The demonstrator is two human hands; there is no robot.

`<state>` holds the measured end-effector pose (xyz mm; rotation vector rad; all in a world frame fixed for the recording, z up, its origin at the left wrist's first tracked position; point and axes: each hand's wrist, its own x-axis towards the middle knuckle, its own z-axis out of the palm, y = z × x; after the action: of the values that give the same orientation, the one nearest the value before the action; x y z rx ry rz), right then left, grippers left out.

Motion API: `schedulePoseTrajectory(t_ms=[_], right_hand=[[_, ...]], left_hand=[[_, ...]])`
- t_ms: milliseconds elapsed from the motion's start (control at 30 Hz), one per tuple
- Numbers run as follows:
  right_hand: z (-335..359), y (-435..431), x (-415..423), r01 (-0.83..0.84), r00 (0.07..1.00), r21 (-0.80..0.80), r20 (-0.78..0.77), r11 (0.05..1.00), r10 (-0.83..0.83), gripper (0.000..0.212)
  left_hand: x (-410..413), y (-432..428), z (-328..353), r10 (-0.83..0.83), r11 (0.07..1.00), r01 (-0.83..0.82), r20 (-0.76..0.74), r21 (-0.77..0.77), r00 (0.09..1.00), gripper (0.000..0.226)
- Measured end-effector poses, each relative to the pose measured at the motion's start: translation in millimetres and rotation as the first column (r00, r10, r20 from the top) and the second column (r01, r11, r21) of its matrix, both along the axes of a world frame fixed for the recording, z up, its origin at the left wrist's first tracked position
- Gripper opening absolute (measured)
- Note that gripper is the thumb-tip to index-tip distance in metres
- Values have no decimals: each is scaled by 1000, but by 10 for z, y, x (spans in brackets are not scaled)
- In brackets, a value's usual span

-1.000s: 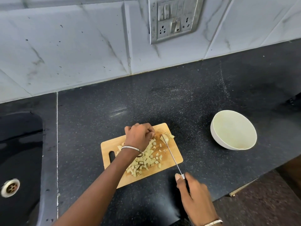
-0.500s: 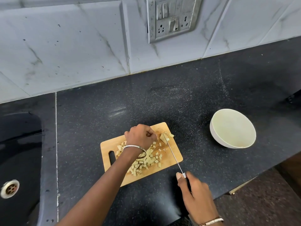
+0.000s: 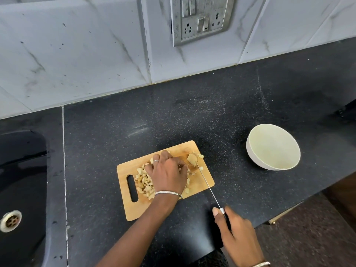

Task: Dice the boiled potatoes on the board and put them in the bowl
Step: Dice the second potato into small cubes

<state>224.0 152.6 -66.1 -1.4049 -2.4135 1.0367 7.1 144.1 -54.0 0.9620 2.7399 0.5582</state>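
Observation:
A wooden cutting board (image 3: pixel 138 211) lies on the black counter. A pile of diced potato (image 3: pixel 143 182) covers its middle, and an uncut potato chunk (image 3: pixel 191 159) sits at the far right corner. My left hand (image 3: pixel 167 172) rests over the pile with its fingers bent, apart from the chunk. My right hand (image 3: pixel 237 234) grips the handle of a thin knife (image 3: pixel 208 185) off the board's near right corner. The blade tip lies against the chunk. The pale bowl (image 3: pixel 256 160) stands to the right of the board with nothing in it.
A black sink (image 3: pixel 23 170) with a metal drain (image 3: pixel 10 221) lies to the left of the board. A switch and socket plate (image 3: pixel 200 18) is on the tiled wall behind. The counter's front edge (image 3: pixel 279 218) runs close by my right hand.
My left hand has left the potato chunk and moved down and left onto the diced pile. The knife and my right hand have hardly moved.

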Motion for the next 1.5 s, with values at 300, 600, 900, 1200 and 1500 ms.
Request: schedulePoseTrajectory(t_ms=[300,600,900,1200,1500], right_hand=[[-91,-29,-16,-14,999,-34,36,999,16,67],[-3,-25,-88,-30,993,-55,114,998,36,55],[-19,-42,-142,-84,981,-18,174,996,86,44],[76,29,-67,-185,962,10,205,983,179,45],[79,48,-26,-145,953,31,275,989,131,48]], left_hand=[[-1,-55,-9,-127,992,127,13,-9,992,12],[22,-64,-23,-91,996,91,33,-7,995,12],[9,-36,-31,-82,996,84,37,-38,996,11],[42,-88,-59,-65,998,66,15,-23,998,7],[-130,-50,-2,-132,985,128,34,118,991,13]])
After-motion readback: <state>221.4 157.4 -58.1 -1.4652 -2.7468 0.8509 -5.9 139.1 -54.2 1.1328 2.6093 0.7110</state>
